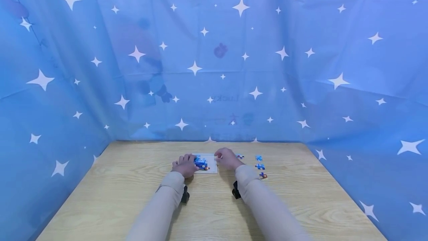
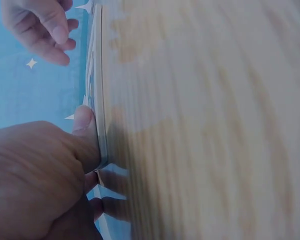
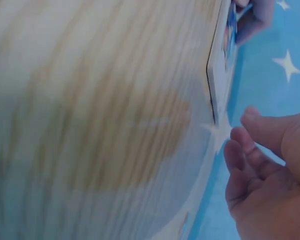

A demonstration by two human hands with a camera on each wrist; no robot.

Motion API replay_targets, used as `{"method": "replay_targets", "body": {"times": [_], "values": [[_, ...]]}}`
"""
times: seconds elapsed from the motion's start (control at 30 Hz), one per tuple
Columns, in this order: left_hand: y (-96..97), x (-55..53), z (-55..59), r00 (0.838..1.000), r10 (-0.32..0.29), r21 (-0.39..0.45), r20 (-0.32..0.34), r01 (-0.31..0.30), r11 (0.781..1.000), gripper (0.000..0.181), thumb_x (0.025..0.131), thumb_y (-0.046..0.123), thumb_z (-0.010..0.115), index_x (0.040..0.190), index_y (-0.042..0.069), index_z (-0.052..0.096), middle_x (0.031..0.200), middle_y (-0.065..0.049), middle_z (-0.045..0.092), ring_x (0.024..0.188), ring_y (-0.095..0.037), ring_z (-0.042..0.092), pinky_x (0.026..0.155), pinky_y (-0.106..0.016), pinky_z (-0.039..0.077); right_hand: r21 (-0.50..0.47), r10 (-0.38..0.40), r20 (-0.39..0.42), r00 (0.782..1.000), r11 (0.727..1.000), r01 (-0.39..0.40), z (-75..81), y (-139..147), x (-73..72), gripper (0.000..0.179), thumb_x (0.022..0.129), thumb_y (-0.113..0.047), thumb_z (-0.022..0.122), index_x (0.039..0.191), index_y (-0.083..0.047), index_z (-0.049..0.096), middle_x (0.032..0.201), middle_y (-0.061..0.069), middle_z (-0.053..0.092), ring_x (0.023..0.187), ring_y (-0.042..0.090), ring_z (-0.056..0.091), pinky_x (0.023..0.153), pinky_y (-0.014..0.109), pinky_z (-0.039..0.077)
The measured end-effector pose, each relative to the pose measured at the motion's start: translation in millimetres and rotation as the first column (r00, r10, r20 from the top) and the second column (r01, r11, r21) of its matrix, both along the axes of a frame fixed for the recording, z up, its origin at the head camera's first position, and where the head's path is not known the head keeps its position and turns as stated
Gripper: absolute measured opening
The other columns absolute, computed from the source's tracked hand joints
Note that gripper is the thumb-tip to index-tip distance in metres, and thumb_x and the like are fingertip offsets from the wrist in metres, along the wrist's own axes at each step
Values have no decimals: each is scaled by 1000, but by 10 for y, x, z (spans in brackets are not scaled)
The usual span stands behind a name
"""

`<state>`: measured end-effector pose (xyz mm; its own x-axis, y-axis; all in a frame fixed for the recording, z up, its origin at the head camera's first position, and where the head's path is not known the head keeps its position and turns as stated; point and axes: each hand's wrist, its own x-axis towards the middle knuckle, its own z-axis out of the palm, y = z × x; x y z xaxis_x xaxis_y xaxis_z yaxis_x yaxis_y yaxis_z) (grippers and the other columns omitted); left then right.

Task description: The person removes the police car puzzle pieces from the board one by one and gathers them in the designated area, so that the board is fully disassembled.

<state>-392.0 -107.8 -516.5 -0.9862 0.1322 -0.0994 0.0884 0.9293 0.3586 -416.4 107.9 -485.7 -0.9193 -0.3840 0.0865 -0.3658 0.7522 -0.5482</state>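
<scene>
A white-framed jigsaw puzzle board (image 1: pixel 212 166) lies flat near the back of the table, with a blue vehicle-like picture (image 1: pixel 201 162) on its left part. My left hand (image 1: pixel 185 166) holds the board at its left end, its thumb (image 2: pixel 85 127) along the near edge and its fingers bent over the side. Over the board's right edge hovers my right hand (image 1: pixel 228 158). Its thumb and fingers (image 3: pixel 235 155) are loosely curved, with nothing visible between them.
Right of the board lie several loose puzzle pieces: one (image 1: pixel 240 156) by my right hand, a blue one (image 1: pixel 259 157), another blue one (image 1: pixel 260 166) and an orange-brown one (image 1: pixel 263 175). A blue star-patterned curtain (image 1: pixel 214 66) borders the wooden table (image 1: pixel 117 196).
</scene>
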Motion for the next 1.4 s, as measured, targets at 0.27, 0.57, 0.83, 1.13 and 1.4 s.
{"method": "replay_targets", "body": {"times": [0.27, 0.57, 0.83, 1.13, 1.4], "values": [[3, 8, 20, 1000, 12, -19, 8, -11, 1000, 61, 103, 43, 57, 155, 17, 39, 157, -12, 36, 137, -34, 34, 109, -64, 26, 26, 25, 78, 997, 999, -28, -32, -224, -5, 25, 101, -6, 62, 124, -1, 69, 114, 12, 65, 111, 30, 62, 96, 46, 50], [22, -84, -63, 1000, 19, -5, -18, -19, 1000, 61, 103, 43, 57, 155, 18, 40, 157, -12, 36, 136, -35, 34, 109, -64, 24, 100, 75, 71, 995, 992, -82, -12, -336, -9, 29, 100, -8, 64, 127, 1, 68, 117, 15, 63, 110, 30, 62, 95, 45, 52], [7, -76, -66, 1000, 9, -19, -17, -10, 1000, 62, 103, 44, 56, 156, 17, 39, 158, -11, 34, 136, -35, 33, 110, -64, 24, 92, 114, 65, 991, 989, -120, -57, -407, -60, 29, 99, -3, 64, 127, 1, 68, 109, 11, 63, 102, 26, 63, 89, 42, 54], [-3, -87, -98, 1000, 16, -31, -17, -16, 999, 64, 104, 44, 54, 157, 14, 35, 158, -11, 34, 135, -34, 33, 110, -63, 24, 98, 119, 59, 991, 987, -124, -99, -448, -100, 31, 97, 0, 65, 128, 1, 67, 107, 10, 62, 100, 25, 62, 90, 41, 53], [-7, -2, 24, 1000, 21, -31, -1, -21, 999, 62, 104, 43, 54, 156, 15, 37, 157, -10, 35, 135, -33, 34, 110, -62, 25, 100, 97, 65, 993, 990, -103, -85, -495, -78, 35, 97, 2, 64, 132, 1, 65, 107, 11, 59, 99, 24, 60, 90, 42, 52]]}}
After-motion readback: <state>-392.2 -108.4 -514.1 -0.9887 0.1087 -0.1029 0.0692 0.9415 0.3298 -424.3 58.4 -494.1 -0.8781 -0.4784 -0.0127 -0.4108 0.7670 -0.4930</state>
